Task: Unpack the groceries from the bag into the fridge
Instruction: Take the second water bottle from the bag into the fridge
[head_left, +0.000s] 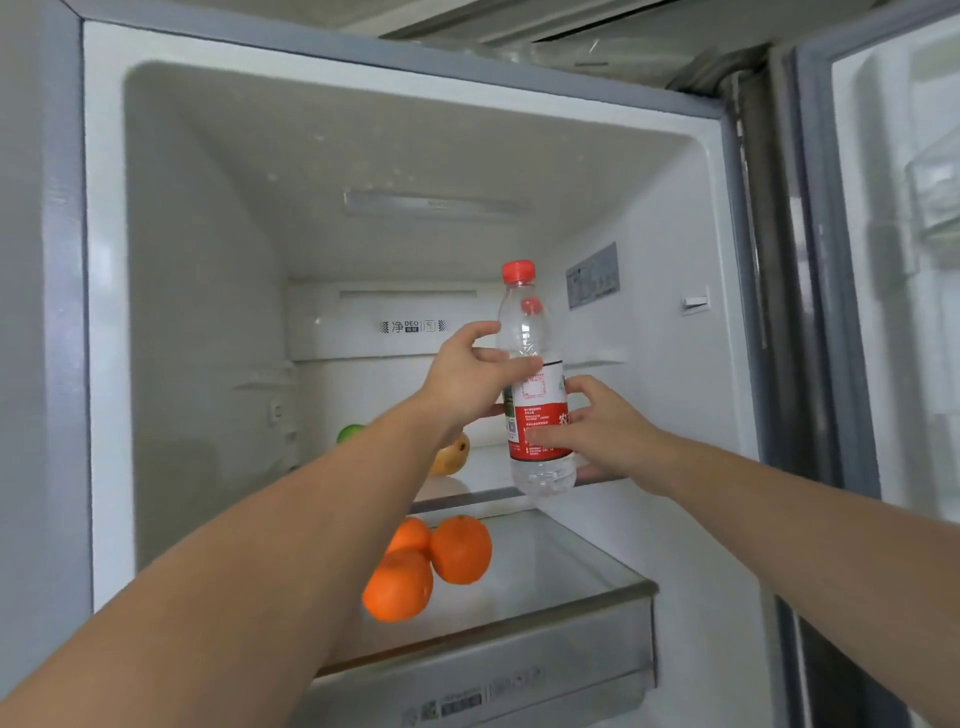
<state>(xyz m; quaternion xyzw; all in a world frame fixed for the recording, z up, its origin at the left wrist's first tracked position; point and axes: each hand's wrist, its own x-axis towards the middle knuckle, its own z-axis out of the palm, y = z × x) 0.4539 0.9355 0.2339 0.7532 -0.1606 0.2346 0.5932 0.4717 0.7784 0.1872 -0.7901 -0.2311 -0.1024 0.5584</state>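
The water bottle (535, 395) stands upright at the front edge of the upper fridge shelf (462, 499), at 12 o'clock from the oranges (426, 564). Left hand (467, 382) grips its shoulder, right hand (597, 426) pinches the red label — smooth, thin plastic, probably rather heavy with water, so hold the label band

Clear bottle (537, 384): red cap, red-white label. Three oranges (428, 564) orange. Fridge (208, 260) interior white, frame grey.

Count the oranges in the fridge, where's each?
3, all on the lower glass shelf: front orange, right orange, and rear orange partly behind them. The left forearm may hide more.
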